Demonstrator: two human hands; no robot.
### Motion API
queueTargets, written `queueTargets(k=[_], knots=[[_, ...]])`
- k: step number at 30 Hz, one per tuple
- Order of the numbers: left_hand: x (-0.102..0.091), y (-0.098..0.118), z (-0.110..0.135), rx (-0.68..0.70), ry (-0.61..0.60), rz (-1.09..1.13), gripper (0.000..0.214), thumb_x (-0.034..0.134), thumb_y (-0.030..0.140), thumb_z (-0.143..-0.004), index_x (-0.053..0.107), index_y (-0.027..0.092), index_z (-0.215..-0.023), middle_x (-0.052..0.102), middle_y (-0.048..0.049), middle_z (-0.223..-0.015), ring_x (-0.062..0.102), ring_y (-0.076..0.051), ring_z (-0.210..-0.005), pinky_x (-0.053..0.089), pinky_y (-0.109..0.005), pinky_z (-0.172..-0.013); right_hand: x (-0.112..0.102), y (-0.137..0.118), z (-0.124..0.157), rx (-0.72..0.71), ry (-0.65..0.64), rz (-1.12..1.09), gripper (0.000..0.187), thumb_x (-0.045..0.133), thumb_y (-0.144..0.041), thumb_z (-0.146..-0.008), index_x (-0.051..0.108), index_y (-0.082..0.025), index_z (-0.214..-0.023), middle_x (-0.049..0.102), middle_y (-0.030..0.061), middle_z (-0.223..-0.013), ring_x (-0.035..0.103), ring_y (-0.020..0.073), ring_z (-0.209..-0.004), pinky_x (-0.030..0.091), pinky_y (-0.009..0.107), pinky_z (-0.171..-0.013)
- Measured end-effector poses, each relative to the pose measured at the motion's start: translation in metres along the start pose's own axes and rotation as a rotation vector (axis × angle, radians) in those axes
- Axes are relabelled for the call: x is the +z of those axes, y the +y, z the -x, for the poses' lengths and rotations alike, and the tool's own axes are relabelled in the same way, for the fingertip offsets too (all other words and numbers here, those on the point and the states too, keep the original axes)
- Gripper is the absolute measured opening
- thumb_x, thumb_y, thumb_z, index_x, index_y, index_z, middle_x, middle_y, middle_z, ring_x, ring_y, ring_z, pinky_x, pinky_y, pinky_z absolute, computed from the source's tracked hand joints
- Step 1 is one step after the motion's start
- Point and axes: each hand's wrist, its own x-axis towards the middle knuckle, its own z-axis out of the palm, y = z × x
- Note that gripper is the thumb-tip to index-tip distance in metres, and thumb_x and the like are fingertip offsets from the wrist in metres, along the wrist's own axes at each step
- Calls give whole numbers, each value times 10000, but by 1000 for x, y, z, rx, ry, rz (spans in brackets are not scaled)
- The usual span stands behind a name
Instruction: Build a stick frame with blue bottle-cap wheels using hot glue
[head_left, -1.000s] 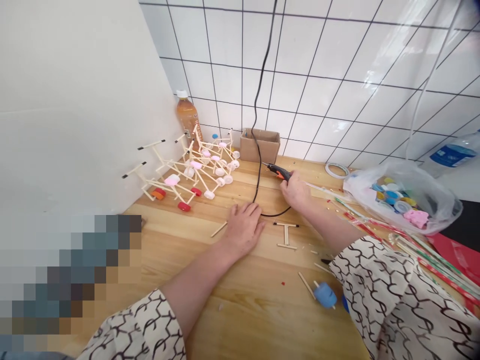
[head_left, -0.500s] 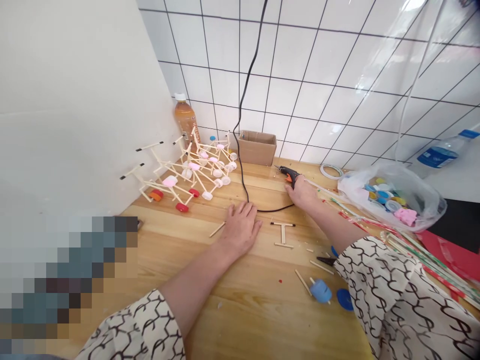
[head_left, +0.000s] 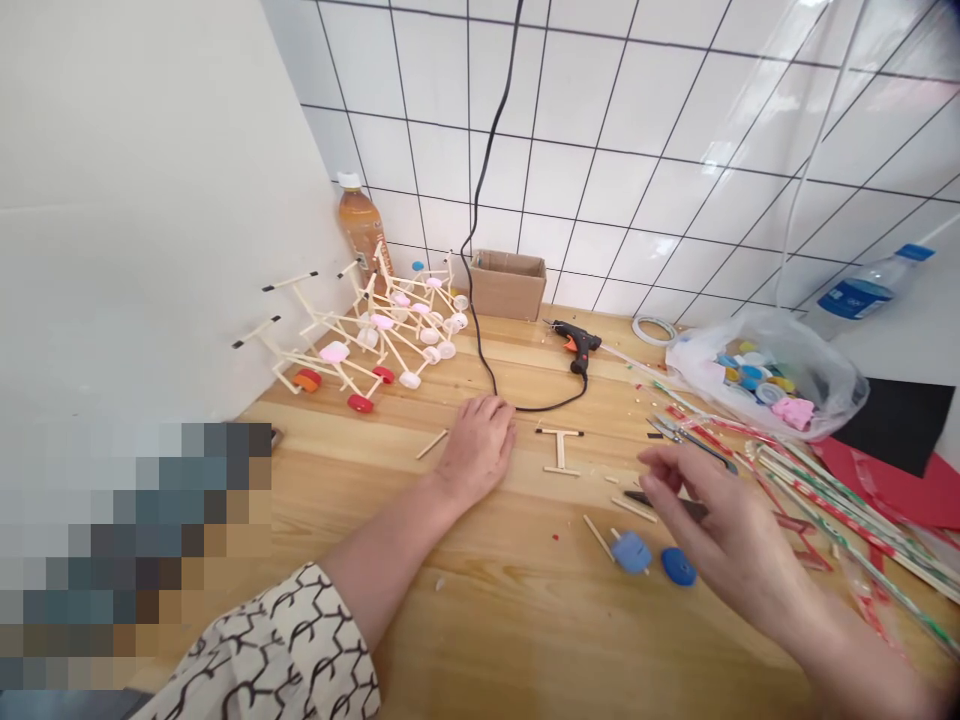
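My left hand [head_left: 478,445] lies flat on the wooden table, its fingers stretched out near the black cord, holding nothing. A single thin stick [head_left: 431,444] lies just left of it. My right hand [head_left: 709,515] hovers at the right with fingers slightly bent and apart, and nothing shows in them. Beneath it is a dark pointed tool [head_left: 637,497], partly hidden. Between the hands rests an I-shaped stick frame [head_left: 560,450] with black ends. Closer to me lie a light blue cap [head_left: 631,551] with a stick through it and a darker blue cap [head_left: 678,566].
A black glue gun [head_left: 576,343] lies by a cardboard box [head_left: 508,285]. Stick models with cap wheels [head_left: 360,403] and a tea bottle [head_left: 361,225] stand at the left wall. On the right are a bag of caps [head_left: 840,400], scissors [head_left: 701,440] and bundled sticks [head_left: 832,500].
My right hand has let go of the glue gun, which now lies on the table, and has moved back toward me and right. My left hand stays nearly in place.
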Motion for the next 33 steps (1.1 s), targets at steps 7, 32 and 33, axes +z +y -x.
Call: queueTargets(k=[7,32,33], knots=[[-3,19,7,-13,-79,61,101,538,113,-802,630,150,-780,622,-61,-845,561,-195,-854,465,-316,-810,21,14,18,-17,-89,-94,139,424,-219,-899,545,-201,-834,586,34,-767,566,166,-706,457,285,-614],[-30,91,33,193,-392,-50,124,525,134,-804,580,150,-694,636,-57,-722,581,-211,-709,471,-340,-673,22,21,19,-129,-159,-190,130,434,-165,-896,546,-187,-834,595,47,-786,569,168,-746,462,301,-669],[-28,94,36,220,-385,-31,128,522,145,-815,569,153,-695,630,-49,-713,576,-203,-694,467,-335,-665,23,22,20,-130,-154,-199,122,440,-163,-893,549,-187,-843,599,47,-792,573,168,-750,465,298,-671]])
